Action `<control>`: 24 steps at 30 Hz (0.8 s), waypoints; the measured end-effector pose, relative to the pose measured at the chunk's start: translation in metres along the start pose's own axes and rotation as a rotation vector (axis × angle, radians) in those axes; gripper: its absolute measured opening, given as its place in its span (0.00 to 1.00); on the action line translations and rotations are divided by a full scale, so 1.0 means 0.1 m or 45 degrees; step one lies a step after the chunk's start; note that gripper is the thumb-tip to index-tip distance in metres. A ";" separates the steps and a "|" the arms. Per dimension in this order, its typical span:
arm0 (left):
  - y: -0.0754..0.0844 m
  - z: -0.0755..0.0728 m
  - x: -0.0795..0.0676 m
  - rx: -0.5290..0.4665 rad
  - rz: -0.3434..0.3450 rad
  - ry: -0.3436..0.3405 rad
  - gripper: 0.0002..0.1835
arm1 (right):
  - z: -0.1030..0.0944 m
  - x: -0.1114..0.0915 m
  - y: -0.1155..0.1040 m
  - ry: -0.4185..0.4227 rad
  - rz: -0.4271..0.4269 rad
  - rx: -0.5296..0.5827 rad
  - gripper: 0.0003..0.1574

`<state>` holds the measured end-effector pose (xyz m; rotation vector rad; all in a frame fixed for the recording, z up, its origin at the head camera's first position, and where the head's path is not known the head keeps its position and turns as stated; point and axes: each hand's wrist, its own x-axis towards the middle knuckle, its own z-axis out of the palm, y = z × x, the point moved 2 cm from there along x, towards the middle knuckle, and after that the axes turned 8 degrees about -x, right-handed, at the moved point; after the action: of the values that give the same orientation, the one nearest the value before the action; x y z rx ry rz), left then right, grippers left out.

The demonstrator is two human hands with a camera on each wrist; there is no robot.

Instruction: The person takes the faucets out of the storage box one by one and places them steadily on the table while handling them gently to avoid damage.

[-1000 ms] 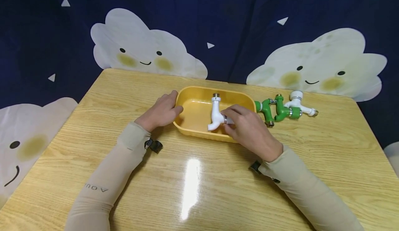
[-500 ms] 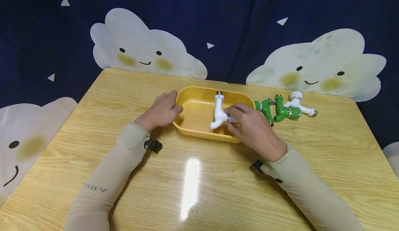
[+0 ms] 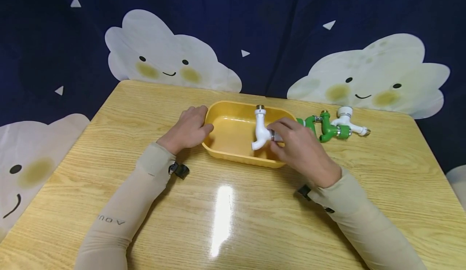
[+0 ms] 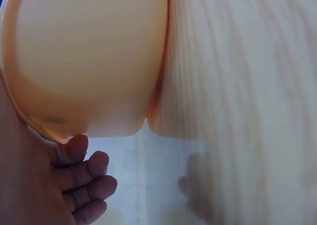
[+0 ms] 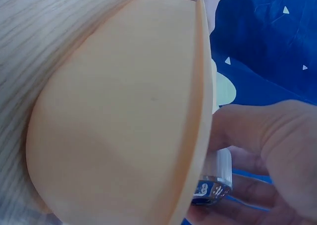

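Note:
My right hand (image 3: 300, 150) holds a white faucet (image 3: 261, 130) by its handle over the right part of a yellow basin (image 3: 233, 156). The faucet's threaded metal end points to the back wall, its spout toward me. In the right wrist view, the fingers (image 5: 247, 190) and thumb surround the pale handle (image 5: 219, 166) beyond the basin's rim; the rim hides part of it. My left hand (image 3: 187, 129) grips the basin's left end, its thumb at the rim. The left wrist view shows its curled fingers (image 4: 91, 183), the index fingertip touching the basin (image 4: 94, 51).
Right of the basin lie a green faucet (image 3: 329, 129), a second green faucet (image 3: 310, 123) partly hidden by my right hand, and another white faucet (image 3: 347, 120). All rest on the wooden table (image 3: 174, 221). A dark blue cloud-print curtain (image 3: 262, 27) hangs behind.
My right hand has moved a little to the right and slightly away from me with the white faucet. The left hand and the basin have stayed put.

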<state>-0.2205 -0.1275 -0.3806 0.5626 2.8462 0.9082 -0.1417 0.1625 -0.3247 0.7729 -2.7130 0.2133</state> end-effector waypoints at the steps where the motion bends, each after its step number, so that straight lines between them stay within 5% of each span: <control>1: 0.00 0.00 0.00 0.003 0.004 0.006 0.12 | -0.01 0.00 0.00 -0.001 0.003 0.001 0.21; 24: 0.03 -0.02 -0.01 0.024 0.001 0.010 0.11 | -0.13 -0.03 0.11 0.015 0.035 -0.005 0.17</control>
<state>-0.2191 -0.1268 -0.3779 0.5640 2.8644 0.8866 -0.1424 0.1764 -0.3137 0.7315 -2.7136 0.2182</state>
